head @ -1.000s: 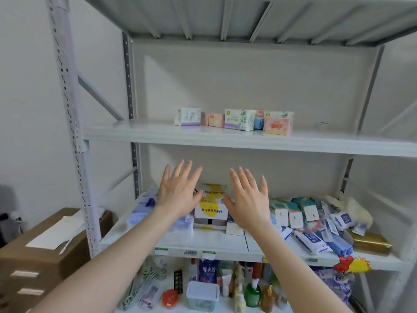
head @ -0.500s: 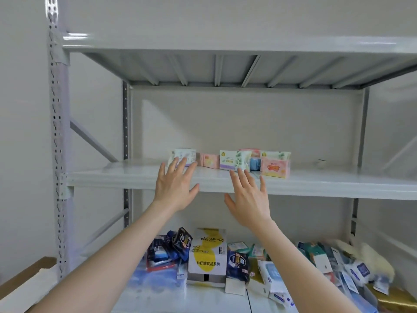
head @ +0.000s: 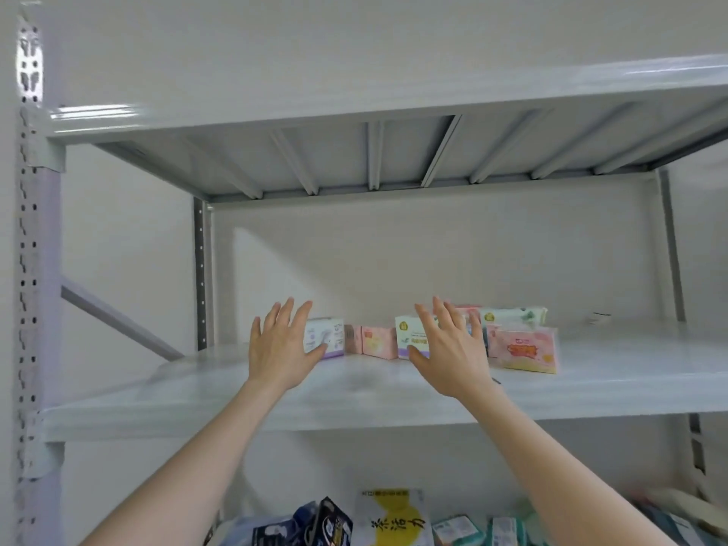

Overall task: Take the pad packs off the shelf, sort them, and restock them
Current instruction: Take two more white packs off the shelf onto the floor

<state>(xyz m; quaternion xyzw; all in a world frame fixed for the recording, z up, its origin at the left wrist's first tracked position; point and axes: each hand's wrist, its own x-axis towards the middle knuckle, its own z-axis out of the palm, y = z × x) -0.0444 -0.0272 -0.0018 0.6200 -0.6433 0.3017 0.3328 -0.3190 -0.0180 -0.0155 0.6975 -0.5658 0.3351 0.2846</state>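
Several pad packs stand in a row at the back of the grey metal shelf. From the left: a white and purple pack, a small pink pack, a white pack with a green and purple label, and a larger pink pack with a white and green pack behind it. My left hand is raised with fingers spread, just in front of the white and purple pack. My right hand is spread in front of the green-labelled pack, hiding part of it. Neither hand holds anything.
A second shelf board hangs overhead. A perforated upright post stands at the left. On the shelf below lie a yellow and white box, dark packs and teal packs.
Both hands have risen from the lower shelf up to the pad packs and reached further in. The view has tilted upward.
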